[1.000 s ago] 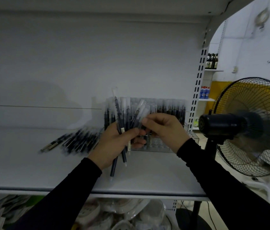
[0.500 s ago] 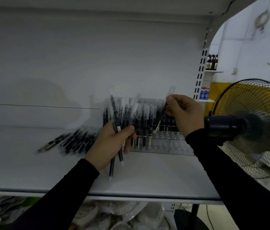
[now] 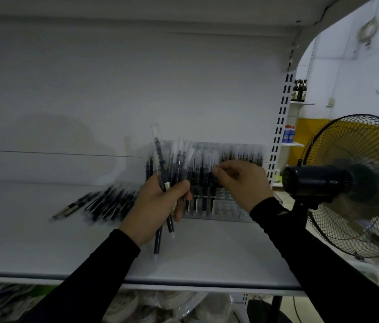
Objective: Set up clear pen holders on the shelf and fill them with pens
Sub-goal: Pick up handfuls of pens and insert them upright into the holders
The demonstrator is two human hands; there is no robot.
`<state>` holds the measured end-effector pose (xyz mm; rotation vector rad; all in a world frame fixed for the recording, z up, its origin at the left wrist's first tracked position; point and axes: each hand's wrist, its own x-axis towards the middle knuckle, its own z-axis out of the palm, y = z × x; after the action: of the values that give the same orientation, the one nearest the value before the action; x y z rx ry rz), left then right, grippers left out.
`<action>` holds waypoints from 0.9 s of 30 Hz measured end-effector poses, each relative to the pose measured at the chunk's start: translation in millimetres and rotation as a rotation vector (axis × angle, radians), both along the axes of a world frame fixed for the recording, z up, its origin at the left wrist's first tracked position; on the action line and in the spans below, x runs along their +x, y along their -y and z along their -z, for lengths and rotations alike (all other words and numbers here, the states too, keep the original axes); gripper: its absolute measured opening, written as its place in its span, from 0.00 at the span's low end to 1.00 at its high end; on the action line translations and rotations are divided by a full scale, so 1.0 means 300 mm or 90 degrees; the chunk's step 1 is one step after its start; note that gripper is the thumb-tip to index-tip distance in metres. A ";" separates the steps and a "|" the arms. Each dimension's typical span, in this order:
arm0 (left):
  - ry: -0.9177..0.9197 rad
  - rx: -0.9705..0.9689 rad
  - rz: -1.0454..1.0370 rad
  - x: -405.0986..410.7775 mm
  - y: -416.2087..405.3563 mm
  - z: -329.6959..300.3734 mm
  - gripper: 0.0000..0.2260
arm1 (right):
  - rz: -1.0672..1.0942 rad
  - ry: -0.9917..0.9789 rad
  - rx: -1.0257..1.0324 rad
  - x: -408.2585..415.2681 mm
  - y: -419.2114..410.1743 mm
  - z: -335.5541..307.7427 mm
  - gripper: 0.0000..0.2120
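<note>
Shelf (image 3: 207,252): white metal board, pale back panel behind, slotted upright at its right end.

Clear pen holder (image 3: 228,209): stands on the shelf toward 2 o'clock from the shelf's centre, against the back panel. Its rear rows hold upright pens with clear caps; several front sockets at the right show no pen.

Left hand (image 3: 158,206): black sleeve, just left of the holder. Fingers curled round a bundle of pens (image 3: 174,169), dark barrels and clear caps fanning up toward 12 o'clock; two barrels hang below the palm toward 6 o'clock.

Right hand (image 3: 244,183): black sleeve, in front of the holder's middle. Thumb and forefinger are drawn together at the cap end of one of the upright pens; motion blur hides whether they actually pinch it.

Loose pens (image 3: 104,203): a heap lying flat on the shelf at 9 o'clock from the left hand, apart from it, tips pointing toward 8 o'clock.

Fan (image 3: 351,185): black wire-cage pedestal fan at 3 o'clock, beyond the shelf end.

Lower shelf: packaged goods (image 3: 137,306), blurred.
</note>
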<state>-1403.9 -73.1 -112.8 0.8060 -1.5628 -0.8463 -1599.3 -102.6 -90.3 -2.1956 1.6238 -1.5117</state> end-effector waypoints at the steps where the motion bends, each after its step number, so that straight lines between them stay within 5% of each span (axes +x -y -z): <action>1: 0.001 0.000 0.003 0.000 -0.001 -0.001 0.13 | -0.002 0.003 0.011 0.000 -0.002 0.002 0.11; 10: -0.010 0.027 0.051 -0.007 -0.013 -0.003 0.06 | 0.012 0.090 -0.005 -0.004 -0.026 0.004 0.11; 16: -0.020 0.073 0.105 -0.038 -0.008 -0.009 0.05 | -0.249 0.225 0.083 0.043 -0.093 -0.020 0.11; 21: -0.012 0.072 0.106 -0.064 -0.009 -0.013 0.06 | -0.322 0.258 0.111 0.044 -0.083 -0.003 0.08; 27: -0.054 0.104 0.092 -0.056 -0.009 -0.012 0.08 | -0.318 0.544 0.132 0.008 -0.083 -0.049 0.08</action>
<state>-1420.6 -70.4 -109.2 0.7687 -1.5049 -1.1109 -1597.0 -77.8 -75.7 -1.3630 0.8338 -1.6568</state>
